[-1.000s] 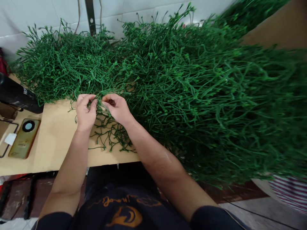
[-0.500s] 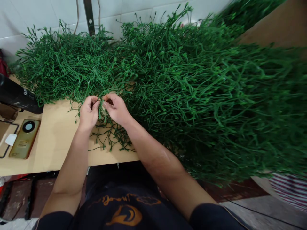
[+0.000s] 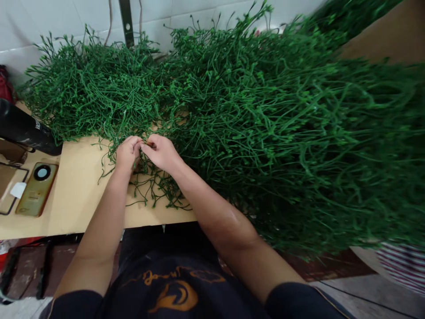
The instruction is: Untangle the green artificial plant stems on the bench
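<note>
Both my hands meet at the near edge of a mass of thin green branching stems point(image 3: 99, 84), which look like plastic plant stems. My left hand point(image 3: 126, 154) is closed in a pinch, its fingertips against those of the other hand. My right hand point(image 3: 161, 153) pinches too, thumb and forefinger pressed together. A green stem runs into the fingers, mostly hidden by them. Loose stems point(image 3: 151, 190) lie under and in front of the hands on the tan cardboard point(image 3: 79, 186). To the right, a larger heap of stems point(image 3: 265, 128) reaches close to my right forearm.
On the left stand a black bottle point(image 3: 28, 128) and a gold phone point(image 3: 37, 190) lying flat. A metal upright point(image 3: 126, 22) stands by the tiled wall. A brown panel point(image 3: 381, 37) is at upper right, striped cloth point(image 3: 403, 266) at lower right.
My fingertips have come together, and the green stem that showed between them is now mostly covered. My left hand has turned and shifted slightly right. The whole view has shifted a little.
</note>
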### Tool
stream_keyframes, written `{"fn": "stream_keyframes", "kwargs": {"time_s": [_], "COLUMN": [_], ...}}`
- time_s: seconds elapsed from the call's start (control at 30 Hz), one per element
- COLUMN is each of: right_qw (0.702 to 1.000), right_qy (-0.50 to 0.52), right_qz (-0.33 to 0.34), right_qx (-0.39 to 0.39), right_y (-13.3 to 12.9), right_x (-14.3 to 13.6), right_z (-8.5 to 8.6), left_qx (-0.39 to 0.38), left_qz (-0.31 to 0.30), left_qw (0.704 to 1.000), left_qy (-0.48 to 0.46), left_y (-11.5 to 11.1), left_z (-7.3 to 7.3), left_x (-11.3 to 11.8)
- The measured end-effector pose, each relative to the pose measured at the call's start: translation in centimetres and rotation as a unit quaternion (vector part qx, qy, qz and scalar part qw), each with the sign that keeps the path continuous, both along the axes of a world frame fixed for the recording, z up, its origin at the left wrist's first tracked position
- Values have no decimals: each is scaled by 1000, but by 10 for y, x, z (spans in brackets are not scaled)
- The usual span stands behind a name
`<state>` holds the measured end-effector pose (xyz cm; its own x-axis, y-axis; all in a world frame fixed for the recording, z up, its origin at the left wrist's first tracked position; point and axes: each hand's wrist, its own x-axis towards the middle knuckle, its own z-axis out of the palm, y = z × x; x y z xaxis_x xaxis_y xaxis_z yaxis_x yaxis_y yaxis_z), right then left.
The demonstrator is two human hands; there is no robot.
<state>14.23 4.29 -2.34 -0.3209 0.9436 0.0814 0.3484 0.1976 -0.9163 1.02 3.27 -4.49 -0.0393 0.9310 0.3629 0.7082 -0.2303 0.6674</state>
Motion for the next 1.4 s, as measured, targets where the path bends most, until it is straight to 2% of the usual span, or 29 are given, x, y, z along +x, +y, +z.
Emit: {"fn": "stream_keyframes", "kwargs": {"time_s": [0.13,0.2,0.3,0.37,0.47,0.53,0.57,0.67,0.7,0.73,0.8,0.87,0.93,1.0,1.1,1.23,1.4], "right_qw": [1000,999,997,993,976,948,925,828,806,803,848,918,955,976,984,986,992], "right_qy": [14,32,80,92,23,-66,-117,-230,-239,-234,-200,-160,-139,-143,-137,-111,-77], "right_qz": [-16,-12,15,20,-62,-158,-218,-377,-393,-378,-271,-120,-38,16,37,6,-46], "right_qx": [-9,-24,-7,71,208,267,287,345,372,396,409,344,260,165,105,124,90], "right_y": [2,-6,-31,-48,-50,-34,-25,-8,-8,-10,-19,-26,-24,-15,-3,3,0], "right_x": [2,2,6,16,47,79,95,131,133,129,106,70,35,13,4,11,9], "right_z": [-1,5,34,60,94,104,106,102,99,94,81,64,45,30,18,14,13], "left_qx": [3,-11,-54,-64,-47,-38,-31,-5,-1,-2,-19,-45,-68,-82,-82,-52,-68], "left_qz": [3,23,115,169,155,115,97,54,44,34,6,-28,-55,-64,-62,-40,-18], "left_qw": [1000,1000,992,983,983,985,985,980,977,975,970,963,953,947,951,965,978], "left_qy": [2,11,13,-15,-84,-124,-141,-192,-208,-222,-242,-264,-290,-305,-290,-253,-195], "left_y": [1,2,5,8,6,1,-1,-5,-5,-5,-3,-3,-4,-5,-4,3,7], "left_z": [-3,-3,-4,-4,0,4,7,15,17,18,19,18,16,13,9,8,8], "left_x": [8,7,-3,-10,-14,-11,-9,-4,-3,-2,0,2,3,3,2,5,11]}}
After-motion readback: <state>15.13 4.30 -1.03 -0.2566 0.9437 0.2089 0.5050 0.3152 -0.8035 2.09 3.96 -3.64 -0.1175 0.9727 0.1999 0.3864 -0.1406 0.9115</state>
